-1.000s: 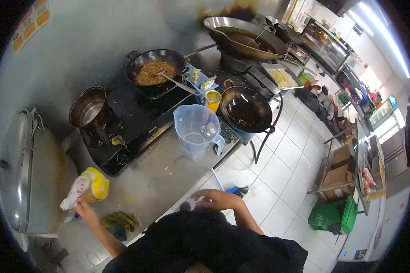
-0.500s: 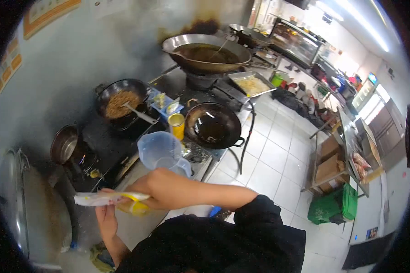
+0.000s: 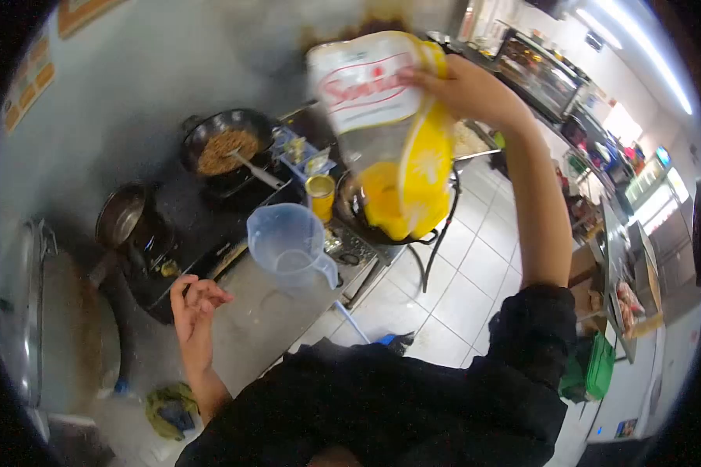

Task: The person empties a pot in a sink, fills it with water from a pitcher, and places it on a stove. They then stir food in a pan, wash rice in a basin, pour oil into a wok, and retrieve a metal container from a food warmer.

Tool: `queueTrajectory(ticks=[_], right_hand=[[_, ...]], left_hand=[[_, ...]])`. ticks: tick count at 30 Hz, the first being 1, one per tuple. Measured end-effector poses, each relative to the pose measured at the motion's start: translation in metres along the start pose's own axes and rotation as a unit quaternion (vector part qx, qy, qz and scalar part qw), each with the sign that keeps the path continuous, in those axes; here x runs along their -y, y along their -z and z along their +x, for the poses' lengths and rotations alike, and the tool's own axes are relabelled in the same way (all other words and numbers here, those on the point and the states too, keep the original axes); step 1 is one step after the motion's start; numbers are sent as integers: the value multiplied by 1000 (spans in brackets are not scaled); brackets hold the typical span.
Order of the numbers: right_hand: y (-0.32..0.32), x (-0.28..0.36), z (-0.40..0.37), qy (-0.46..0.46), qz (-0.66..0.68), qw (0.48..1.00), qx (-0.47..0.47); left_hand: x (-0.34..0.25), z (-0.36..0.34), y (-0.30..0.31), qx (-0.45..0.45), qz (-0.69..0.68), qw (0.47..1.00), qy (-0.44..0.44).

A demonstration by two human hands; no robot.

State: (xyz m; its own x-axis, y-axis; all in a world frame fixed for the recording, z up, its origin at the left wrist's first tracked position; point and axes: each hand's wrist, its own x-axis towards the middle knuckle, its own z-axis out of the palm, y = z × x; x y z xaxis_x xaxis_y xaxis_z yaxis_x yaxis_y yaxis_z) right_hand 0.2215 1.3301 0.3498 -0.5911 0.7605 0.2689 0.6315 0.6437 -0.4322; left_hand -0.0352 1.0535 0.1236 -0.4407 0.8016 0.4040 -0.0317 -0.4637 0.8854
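Observation:
My right hand [image 3: 453, 84] is closed on the upper edge of a large plastic cooking-oil pouch [image 3: 352, 101], white, clear and yellow with red lettering. The pouch hangs upright in front of a dark wok [image 3: 349, 204], hiding much of it. My left hand [image 3: 195, 307] is free over the front of the counter, fingers bent and apart. Between the two hands, a translucent measuring jug [image 3: 269, 241] stands on the counter with its handle toward me. Just behind the jug is a yellow can [image 3: 320, 204].
Brown food and a spatula [image 3: 257, 171] lie in a wok [image 3: 241, 121] at the back. A small pan [image 3: 117, 222] sits on the left burner, with a blue tray [image 3: 292, 167] of packets beside the wok. A green bin [image 3: 600, 366] stands right on the tiled floor.
My right hand has swung up and to the right with the pouch, from beside my left hand to over the wok. My left hand has let go of the pouch.

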Motion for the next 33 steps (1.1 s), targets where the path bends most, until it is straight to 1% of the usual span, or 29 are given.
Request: queueTrajectory(ticks=[1, 4, 7, 10, 13, 14, 17, 21, 23, 24, 25, 26, 27, 28, 29, 30, 33], right_hand=[[-4, -16, 12, 10, -35, 999, -25], [-24, -69, 45, 5, -60, 996, -70], [-55, -100, 73, 1, -7, 997, -78], [-88, -116, 104, 21, 32, 988, -148], [-114, -126, 138, -43, 89, 990, -96], [-126, -128, 149, -38, 91, 990, -100], [-150, -123, 172, -97, 155, 980, -82], [-159, -113, 184, 4, 98, 992, -80], [-164, -110, 190, 86, 68, 985, -129], [-161, -105, 188, 57, 112, 987, -105], [-153, -91, 182, 28, 155, 984, -78], [-153, -89, 182, 31, 189, 978, -79], [-152, -89, 184, 38, 199, 976, -77], [-151, -83, 181, 12, 213, 975, -68], [-146, -76, 178, -14, 226, 972, -63], [-140, -63, 164, -13, 227, 971, -74], [-132, -60, 153, -10, 201, 978, -50]], left_hand=[[0, -5, 3, -24, 0, 1000, 6], [-3, -16, 11, -79, 25, 996, 22], [-4, -21, 15, -106, 25, 994, 20], [-5, -20, 15, -122, 44, 991, 23], [-8, -18, 11, -131, 81, 988, 31], [-9, -17, 9, -134, 95, 986, 34], [-9, -21, 8, -157, 111, 981, 35], [-12, -29, 11, -198, 136, 969, 58], [-6, -28, 14, -213, 130, 966, 68], [8, -27, 18, -219, 111, 966, 79], [22, -20, 12, -220, 97, 961, 138], [38, -9, 1, -221, 82, 952, 195], [58, 0, -6, -184, 9, 946, 266], [77, 7, -10, -165, -57, 926, 335], [92, 21, -21, -162, -50, 912, 373], [101, 34, -32, -155, -44, 898, 409], [106, 55, -57, -142, -25, 891, 431]])
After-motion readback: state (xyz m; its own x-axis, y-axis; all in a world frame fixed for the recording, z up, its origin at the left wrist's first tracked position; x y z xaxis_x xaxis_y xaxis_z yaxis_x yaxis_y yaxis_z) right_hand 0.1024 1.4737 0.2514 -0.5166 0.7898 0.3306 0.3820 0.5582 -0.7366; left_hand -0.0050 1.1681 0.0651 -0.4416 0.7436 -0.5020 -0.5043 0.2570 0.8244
